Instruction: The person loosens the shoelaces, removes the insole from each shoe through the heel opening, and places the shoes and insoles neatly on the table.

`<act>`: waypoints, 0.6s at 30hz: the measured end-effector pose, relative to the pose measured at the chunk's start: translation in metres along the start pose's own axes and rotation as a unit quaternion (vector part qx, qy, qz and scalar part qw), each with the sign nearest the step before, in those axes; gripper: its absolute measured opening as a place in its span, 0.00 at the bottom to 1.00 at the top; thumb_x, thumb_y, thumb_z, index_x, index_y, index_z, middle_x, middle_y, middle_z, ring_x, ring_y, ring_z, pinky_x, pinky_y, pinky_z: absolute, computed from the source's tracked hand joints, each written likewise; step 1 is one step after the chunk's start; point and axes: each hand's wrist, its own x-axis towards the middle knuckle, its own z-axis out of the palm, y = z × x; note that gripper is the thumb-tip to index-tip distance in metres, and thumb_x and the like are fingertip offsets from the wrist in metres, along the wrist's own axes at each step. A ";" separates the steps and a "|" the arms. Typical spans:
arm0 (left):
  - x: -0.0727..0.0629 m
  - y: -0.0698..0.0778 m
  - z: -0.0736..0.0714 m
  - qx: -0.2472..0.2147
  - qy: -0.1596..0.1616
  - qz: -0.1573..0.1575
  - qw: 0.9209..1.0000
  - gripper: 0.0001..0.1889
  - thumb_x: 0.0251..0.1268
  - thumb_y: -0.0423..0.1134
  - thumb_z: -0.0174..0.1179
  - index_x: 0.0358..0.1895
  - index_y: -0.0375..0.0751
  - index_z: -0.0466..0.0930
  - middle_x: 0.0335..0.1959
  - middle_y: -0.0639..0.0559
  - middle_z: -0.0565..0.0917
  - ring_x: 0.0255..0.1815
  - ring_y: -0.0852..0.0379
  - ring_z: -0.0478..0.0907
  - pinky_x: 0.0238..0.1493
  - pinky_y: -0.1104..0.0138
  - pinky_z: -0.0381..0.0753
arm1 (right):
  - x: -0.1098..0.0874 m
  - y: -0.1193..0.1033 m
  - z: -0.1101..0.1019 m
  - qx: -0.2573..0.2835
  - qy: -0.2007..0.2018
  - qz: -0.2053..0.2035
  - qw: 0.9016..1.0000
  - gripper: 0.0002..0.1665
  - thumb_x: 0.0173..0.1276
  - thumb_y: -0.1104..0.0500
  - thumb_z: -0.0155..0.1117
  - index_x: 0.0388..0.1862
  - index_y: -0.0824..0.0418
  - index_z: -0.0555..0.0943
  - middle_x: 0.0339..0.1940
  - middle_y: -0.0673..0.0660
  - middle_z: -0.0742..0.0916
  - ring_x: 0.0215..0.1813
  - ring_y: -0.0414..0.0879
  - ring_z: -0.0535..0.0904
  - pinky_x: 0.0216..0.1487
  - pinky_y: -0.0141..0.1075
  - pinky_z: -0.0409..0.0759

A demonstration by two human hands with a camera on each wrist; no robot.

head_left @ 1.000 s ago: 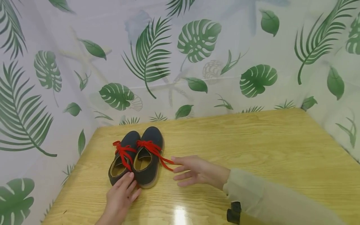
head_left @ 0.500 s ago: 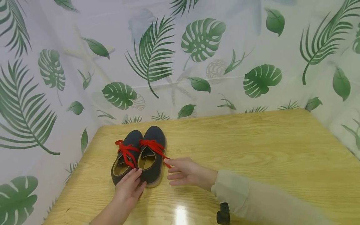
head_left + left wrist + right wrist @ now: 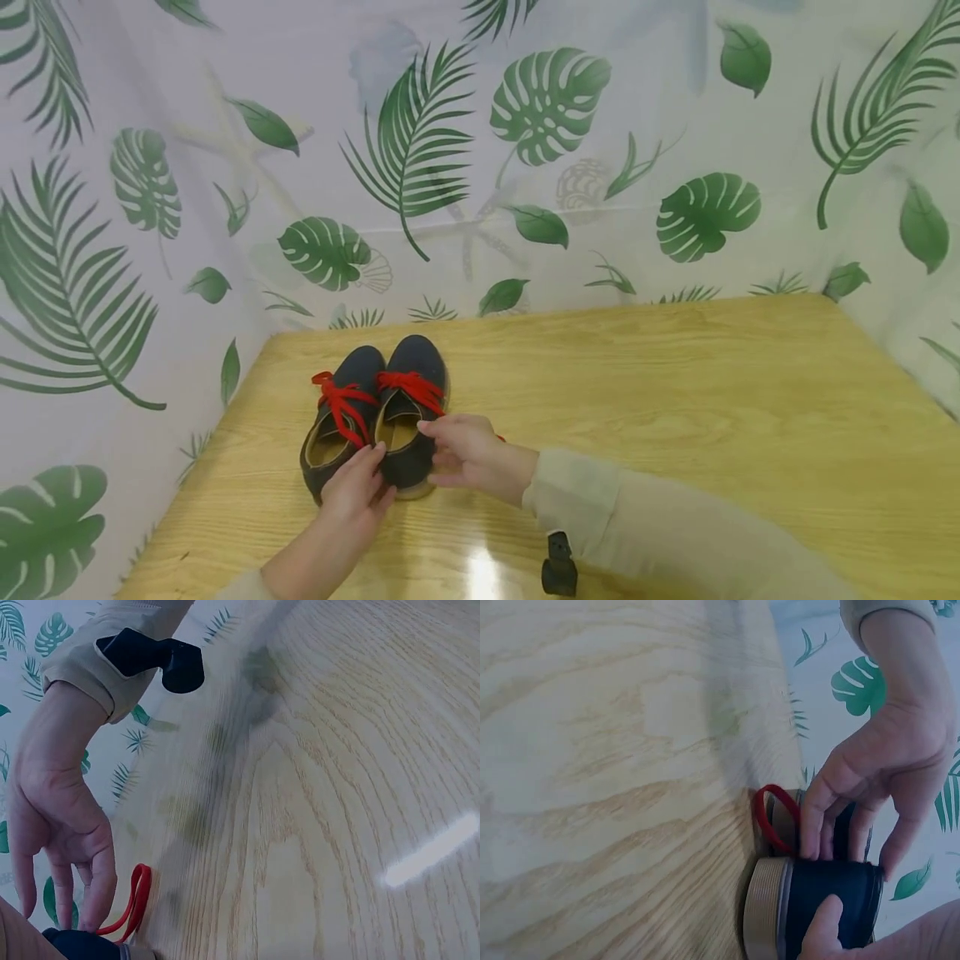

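A pair of dark blue shoes stands side by side on the wooden table, left of centre in the head view. My left hand [image 3: 352,487] holds the heel of the right-hand shoe [image 3: 414,354] from the left, one fingertip at its opening. On the other side my right hand [image 3: 468,454] grips the same heel, thumb at the rim and fingers low on the outer side. The left-hand shoe [image 3: 358,367] stands close beside it, partly behind my left hand. Red laces [image 3: 411,383] cross the right-hand shoe; a red loop [image 3: 139,892] shows beside it in the left wrist view.
The wooden table [image 3: 637,400] extends to the right. A white cloth [image 3: 637,108] printed with green leaves hangs behind it and along both sides. A black wrist device [image 3: 558,567] hangs below my right sleeve.
My right hand has let go of the lace end it held and moved left onto the heel of the right-hand shoe. My left hand has shifted slightly forward along the heel.
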 end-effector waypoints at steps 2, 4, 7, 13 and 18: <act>0.001 -0.002 0.002 0.000 -0.001 -0.009 1.000 0.35 0.70 0.38 0.52 0.75 0.37 0.46 0.75 0.37 0.44 0.76 0.43 0.42 0.74 0.51 0.54 | 0.002 0.001 0.003 0.020 0.017 -0.008 1.000 0.25 0.64 0.61 0.65 0.57 0.66 0.70 0.66 0.74 0.68 0.64 0.69 0.66 0.52 0.57 0.80; 0.003 -0.005 0.003 -0.001 0.000 -0.015 1.000 0.35 0.70 0.39 0.52 0.75 0.38 0.46 0.75 0.37 0.46 0.76 0.43 0.43 0.74 0.51 0.54 | 0.003 0.002 0.006 0.035 0.031 -0.015 0.999 0.29 0.63 0.63 0.65 0.61 0.67 0.68 0.67 0.74 0.66 0.66 0.70 0.62 0.54 0.59 0.78; 0.005 -0.007 0.004 -0.003 -0.001 -0.018 1.000 0.36 0.70 0.39 0.51 0.75 0.39 0.44 0.75 0.38 0.48 0.76 0.44 0.44 0.73 0.52 0.57 | 0.006 0.004 0.008 0.042 0.045 -0.022 0.998 0.32 0.62 0.68 0.64 0.64 0.67 0.66 0.67 0.74 0.66 0.67 0.70 0.61 0.54 0.60 0.77; 0.010 -0.004 0.003 0.004 -0.010 -0.013 1.000 0.35 0.70 0.38 0.51 0.76 0.42 0.45 0.75 0.40 0.50 0.75 0.46 0.48 0.66 0.54 0.68 | 0.011 0.005 0.008 0.033 0.051 -0.029 0.998 0.32 0.60 0.71 0.62 0.64 0.65 0.67 0.67 0.69 0.68 0.65 0.67 0.65 0.53 0.60 0.79; 0.011 -0.003 0.002 0.033 -0.014 -0.001 0.999 0.33 0.70 0.38 0.50 0.75 0.41 0.48 0.74 0.37 0.55 0.73 0.45 0.52 0.55 0.59 0.77 | 0.014 0.004 0.007 0.027 0.042 -0.027 0.998 0.35 0.59 0.70 0.64 0.66 0.64 0.66 0.66 0.69 0.70 0.64 0.67 0.67 0.53 0.62 0.77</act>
